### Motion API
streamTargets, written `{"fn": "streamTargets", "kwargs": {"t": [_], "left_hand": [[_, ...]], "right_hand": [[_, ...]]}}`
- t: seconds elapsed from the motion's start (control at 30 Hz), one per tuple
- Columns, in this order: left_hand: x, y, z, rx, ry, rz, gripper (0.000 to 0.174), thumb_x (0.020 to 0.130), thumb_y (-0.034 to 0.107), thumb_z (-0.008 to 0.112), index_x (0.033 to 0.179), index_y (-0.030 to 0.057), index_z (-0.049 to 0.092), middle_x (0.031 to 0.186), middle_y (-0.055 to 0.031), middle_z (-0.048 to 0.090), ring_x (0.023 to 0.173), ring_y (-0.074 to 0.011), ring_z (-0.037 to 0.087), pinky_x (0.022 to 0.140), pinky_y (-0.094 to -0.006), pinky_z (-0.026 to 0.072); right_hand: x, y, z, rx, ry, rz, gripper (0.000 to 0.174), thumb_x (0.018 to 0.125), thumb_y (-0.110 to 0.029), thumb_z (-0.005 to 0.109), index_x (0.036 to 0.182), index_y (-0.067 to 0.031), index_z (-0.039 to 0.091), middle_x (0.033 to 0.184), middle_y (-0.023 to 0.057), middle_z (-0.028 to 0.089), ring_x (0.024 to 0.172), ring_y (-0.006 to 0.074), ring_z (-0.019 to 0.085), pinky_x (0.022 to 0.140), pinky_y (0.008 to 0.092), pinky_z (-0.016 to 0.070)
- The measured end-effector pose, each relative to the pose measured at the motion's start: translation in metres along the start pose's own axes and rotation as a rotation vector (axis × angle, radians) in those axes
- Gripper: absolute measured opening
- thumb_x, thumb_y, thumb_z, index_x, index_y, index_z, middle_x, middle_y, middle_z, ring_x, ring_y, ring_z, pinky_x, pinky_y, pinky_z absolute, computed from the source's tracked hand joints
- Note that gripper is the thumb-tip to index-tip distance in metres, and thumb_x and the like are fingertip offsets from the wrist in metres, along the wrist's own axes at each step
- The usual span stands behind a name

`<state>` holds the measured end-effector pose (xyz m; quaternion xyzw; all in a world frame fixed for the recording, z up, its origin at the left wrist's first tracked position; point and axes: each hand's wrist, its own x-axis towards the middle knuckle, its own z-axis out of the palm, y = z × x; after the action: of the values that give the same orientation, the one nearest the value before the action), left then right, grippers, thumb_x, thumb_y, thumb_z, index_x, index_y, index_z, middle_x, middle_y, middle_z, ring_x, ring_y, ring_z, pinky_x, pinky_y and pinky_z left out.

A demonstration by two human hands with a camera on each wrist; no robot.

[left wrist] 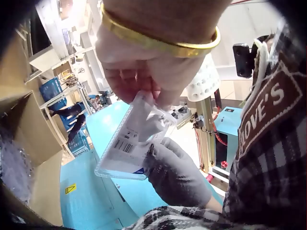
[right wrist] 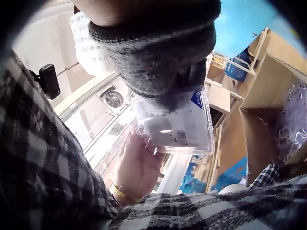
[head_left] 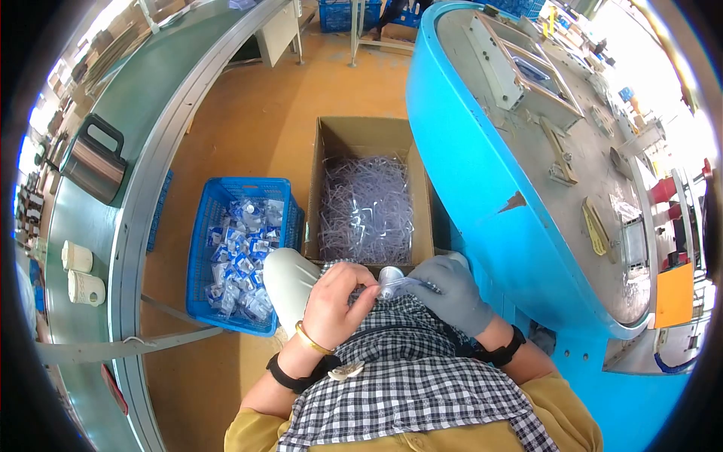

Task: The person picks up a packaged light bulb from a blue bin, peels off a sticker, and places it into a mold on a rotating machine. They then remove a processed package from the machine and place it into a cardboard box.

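Observation:
A clear plastic blister pack (left wrist: 122, 153) with a printed card, a barcode and a blue corner is held up between both hands, in front of the lap. My bare left hand (head_left: 337, 297), with a gold bangle at the wrist, pinches one end of the pack with thumb and fingers. On the other side, my right hand (head_left: 457, 295) in a grey glove grips the pack (right wrist: 184, 127) by its edge. A round white piece (head_left: 390, 275) shows at the pack in the head view. The gloved fingers (left wrist: 160, 163) cover part of the card.
A blue crate (head_left: 194, 279) full of small blue-and-white packs stands at the left knee. Ahead is a cardboard box (head_left: 322, 188) with clear plastic strips. A blue-sided round machine table (head_left: 482, 181) curves along the right. The green bench (head_left: 162, 98) at left carries a kettle (head_left: 98, 166) and cups (head_left: 85, 288).

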<state>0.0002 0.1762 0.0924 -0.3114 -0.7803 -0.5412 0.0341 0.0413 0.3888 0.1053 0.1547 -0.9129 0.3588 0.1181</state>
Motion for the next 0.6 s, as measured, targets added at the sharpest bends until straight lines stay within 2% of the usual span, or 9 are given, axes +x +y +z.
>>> {"fn": "streamTargets", "kwargs": {"t": [0.17,0.23,0.33,0.4,0.43,0.47,0.5,0.57,0.6], "left_hand": [[-0.004,-0.003,0.001,-0.109,-0.019,-0.131,0.008,0.079,0.001,0.064,0.083,0.0028,0.057,0.080,-0.0097,0.058,0.075,-0.0243,0.057,0.068,-0.0328,0.0459],[-0.006,-0.008,-0.002,-0.061,0.020,-0.139,0.008,0.079,0.002,0.064,0.084,0.0028,0.058,0.079,-0.0114,0.058,0.073,-0.0256,0.057,0.066,-0.0329,0.0459],[-0.022,-0.032,-0.024,0.163,0.188,-0.156,0.010,0.080,0.000,0.064,0.087,0.0024,0.058,0.082,-0.0107,0.058,0.074,-0.0216,0.056,0.068,-0.0322,0.0467],[-0.043,-0.061,-0.056,0.317,0.242,-0.263,0.009,0.082,-0.001,0.060,0.090,0.0013,0.056,0.085,-0.0108,0.057,0.077,-0.0220,0.055,0.070,-0.0325,0.0461],[-0.058,-0.084,-0.067,0.391,0.358,-0.274,0.007,0.084,0.001,0.059,0.090,0.0005,0.055,0.084,-0.0112,0.056,0.077,-0.0231,0.054,0.070,-0.0333,0.0456],[-0.071,-0.102,-0.087,0.520,0.317,-0.299,0.008,0.085,0.001,0.058,0.092,0.0004,0.055,0.085,-0.0112,0.055,0.077,-0.0245,0.055,0.068,-0.0355,0.0453],[-0.082,-0.116,-0.094,0.509,0.400,-0.358,0.009,0.091,0.008,0.055,0.090,-0.0006,0.054,0.081,-0.0099,0.054,0.072,-0.0199,0.050,0.066,-0.0319,0.0438],[-0.099,-0.115,-0.119,0.837,0.237,-0.482,0.025,0.087,0.017,0.064,0.102,-0.0032,0.060,0.100,-0.0185,0.063,0.089,-0.0263,0.061,0.081,-0.0323,0.0484],[-0.104,-0.117,-0.122,0.835,0.256,-0.506,0.025,0.087,0.018,0.064,0.100,-0.0030,0.061,0.096,-0.0189,0.064,0.086,-0.0273,0.062,0.078,-0.0326,0.0492]], "right_hand": [[0.000,0.000,0.002,0.022,-0.052,0.058,0.011,0.076,-0.012,0.070,0.083,-0.0058,0.064,0.080,0.0074,0.063,0.076,0.0251,0.061,0.068,0.0357,0.0491],[-0.003,0.007,0.006,0.050,-0.100,0.089,0.015,0.079,-0.016,0.068,0.090,-0.0061,0.064,0.084,0.0085,0.064,0.080,0.0264,0.062,0.073,0.0361,0.0490],[-0.005,0.007,-0.003,0.143,-0.076,0.126,0.031,0.081,-0.019,0.066,0.109,-0.0079,0.057,0.096,0.0111,0.063,0.090,0.0260,0.061,0.080,0.0357,0.0479],[-0.009,0.006,-0.017,0.065,-0.040,0.128,0.029,0.082,-0.019,0.065,0.108,-0.0088,0.058,0.095,0.0093,0.063,0.090,0.0266,0.060,0.080,0.0370,0.0473],[-0.010,0.002,-0.029,0.009,-0.026,0.126,0.027,0.083,-0.019,0.064,0.107,-0.0091,0.058,0.094,0.0088,0.063,0.090,0.0268,0.060,0.079,0.0374,0.0472],[-0.014,-0.001,-0.043,-0.034,0.021,0.163,0.027,0.083,-0.019,0.064,0.107,-0.0091,0.058,0.094,0.0088,0.063,0.090,0.0268,0.060,0.079,0.0374,0.0472],[-0.016,-0.004,-0.056,-0.009,0.045,0.170,0.025,0.083,-0.018,0.063,0.106,-0.0091,0.059,0.094,0.0084,0.063,0.090,0.0266,0.060,0.079,0.0377,0.0471],[-0.023,-0.007,-0.083,-0.001,0.099,0.203,0.023,0.083,-0.017,0.063,0.104,-0.0092,0.059,0.093,0.0080,0.062,0.089,0.0263,0.060,0.078,0.0380,0.0470],[-0.029,-0.007,-0.097,-0.048,0.166,0.177,0.020,0.083,-0.016,0.062,0.103,-0.0094,0.060,0.093,0.0080,0.062,0.087,0.0260,0.060,0.077,0.0375,0.0474]]}}
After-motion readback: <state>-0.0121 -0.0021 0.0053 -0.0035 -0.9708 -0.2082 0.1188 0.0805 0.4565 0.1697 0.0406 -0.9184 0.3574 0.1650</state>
